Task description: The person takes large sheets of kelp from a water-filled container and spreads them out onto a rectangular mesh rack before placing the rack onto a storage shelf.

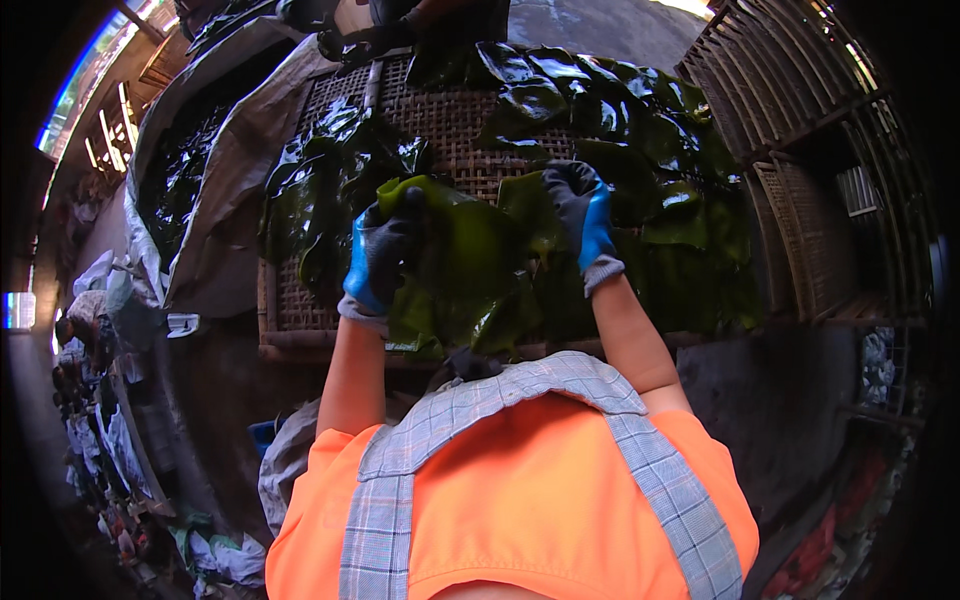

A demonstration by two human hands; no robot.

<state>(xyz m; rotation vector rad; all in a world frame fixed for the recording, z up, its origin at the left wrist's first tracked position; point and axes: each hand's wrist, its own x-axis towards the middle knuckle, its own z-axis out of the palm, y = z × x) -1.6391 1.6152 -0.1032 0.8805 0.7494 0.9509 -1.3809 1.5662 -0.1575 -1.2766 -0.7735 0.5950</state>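
A thin, wet green sheet that looks like kelp [470, 235] is stretched between my two hands over a woven bamboo tray [450, 115]. My left hand [385, 245], in a black and blue glove, pinches its left edge; light shines through the sheet beside the fingers. Gloved the same way, my right hand [582, 208] is closed on the sheet's right part, fingers curled inward. More glossy dark-green sheets [335, 170] lie piled left of my left hand. Others overlap across the tray's right side [690, 215]. The lower edge of the held sheet blends into those beneath.
At the left stands a large pale sack [240, 170] with more dark wet sheets inside. Slatted bamboo racks [790, 80] rise at the right. Across the tray, another person's arm [440, 12] reaches in. Plastic bags [225, 555] litter the lower left.
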